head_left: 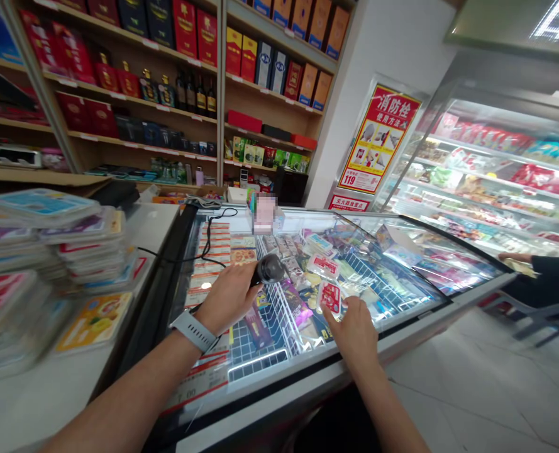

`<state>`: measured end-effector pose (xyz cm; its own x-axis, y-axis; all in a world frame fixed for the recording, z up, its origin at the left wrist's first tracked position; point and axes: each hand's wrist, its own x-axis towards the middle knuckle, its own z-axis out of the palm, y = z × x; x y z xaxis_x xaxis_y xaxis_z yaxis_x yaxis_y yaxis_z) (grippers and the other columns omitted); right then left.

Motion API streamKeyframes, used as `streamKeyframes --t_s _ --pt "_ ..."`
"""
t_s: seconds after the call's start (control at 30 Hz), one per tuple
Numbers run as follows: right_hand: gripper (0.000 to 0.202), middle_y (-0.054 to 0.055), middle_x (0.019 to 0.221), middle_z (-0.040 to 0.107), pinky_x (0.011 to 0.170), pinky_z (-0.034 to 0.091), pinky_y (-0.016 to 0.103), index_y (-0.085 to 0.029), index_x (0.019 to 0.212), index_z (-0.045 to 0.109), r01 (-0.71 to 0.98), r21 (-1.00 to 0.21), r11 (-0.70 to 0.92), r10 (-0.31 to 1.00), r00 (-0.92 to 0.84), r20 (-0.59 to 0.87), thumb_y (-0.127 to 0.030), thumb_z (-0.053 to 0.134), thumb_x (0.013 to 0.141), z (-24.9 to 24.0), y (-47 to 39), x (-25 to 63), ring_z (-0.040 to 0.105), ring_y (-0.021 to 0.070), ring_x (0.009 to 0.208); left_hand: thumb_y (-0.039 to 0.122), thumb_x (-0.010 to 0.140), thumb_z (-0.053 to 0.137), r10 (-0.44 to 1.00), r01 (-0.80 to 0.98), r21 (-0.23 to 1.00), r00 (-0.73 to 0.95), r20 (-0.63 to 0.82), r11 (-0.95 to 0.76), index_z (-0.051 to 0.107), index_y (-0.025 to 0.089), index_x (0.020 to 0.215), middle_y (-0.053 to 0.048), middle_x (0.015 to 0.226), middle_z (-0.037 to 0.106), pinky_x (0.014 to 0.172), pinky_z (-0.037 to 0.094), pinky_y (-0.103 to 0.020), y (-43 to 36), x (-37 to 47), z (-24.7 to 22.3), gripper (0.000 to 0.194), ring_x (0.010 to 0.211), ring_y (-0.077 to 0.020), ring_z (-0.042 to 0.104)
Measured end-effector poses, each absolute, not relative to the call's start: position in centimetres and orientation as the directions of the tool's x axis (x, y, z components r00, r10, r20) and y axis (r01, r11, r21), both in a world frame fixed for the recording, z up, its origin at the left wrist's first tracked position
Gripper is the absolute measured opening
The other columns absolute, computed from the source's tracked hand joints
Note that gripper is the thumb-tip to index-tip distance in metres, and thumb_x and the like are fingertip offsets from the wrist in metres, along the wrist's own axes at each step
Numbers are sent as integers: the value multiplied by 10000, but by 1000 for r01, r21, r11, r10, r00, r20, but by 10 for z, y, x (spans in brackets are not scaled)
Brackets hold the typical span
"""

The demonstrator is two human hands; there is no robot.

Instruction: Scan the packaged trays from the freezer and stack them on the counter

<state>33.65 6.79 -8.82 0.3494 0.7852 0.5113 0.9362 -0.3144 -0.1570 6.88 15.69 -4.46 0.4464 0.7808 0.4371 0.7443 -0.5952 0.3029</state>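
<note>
My left hand (229, 292), with a grey watch band (195, 331) at the wrist, is wrapped round a black handheld device with a round head (270, 269) and a cable. It is above the glass top of a chest freezer (307, 371). My right hand (352, 327) touches the near edge of a small red-and-white pack (330, 297) with thumb and fingers. Another red-and-white pack (324, 267) lies just beyond it on the glass. Wire baskets (279, 314) with colourful packets show through the glass.
Blurred stacks of flat packs (85, 245) stand on the white counter (76, 384) at left. Shelves of boxes and bottles (166, 104) rise behind. At right are a lit display fridge (496, 182), a person's dark sleeve (555, 274) and a grey chair (538, 311). A black cable (208, 236) crosses the freezer.
</note>
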Motion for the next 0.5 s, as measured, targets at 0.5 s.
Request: streamKeyframes --t_s 0.5 --pt "405 134 873 591 723 456 382 -156 934 514 949 -17 -315 789 272 551 -539 575 814 -100 82 332 565 291 851 267 872 527 783 759 279 449 432 -589 508 153 1205 -113 1103 661 900 470 -403 154 69 -41 354 1011 -275 617"
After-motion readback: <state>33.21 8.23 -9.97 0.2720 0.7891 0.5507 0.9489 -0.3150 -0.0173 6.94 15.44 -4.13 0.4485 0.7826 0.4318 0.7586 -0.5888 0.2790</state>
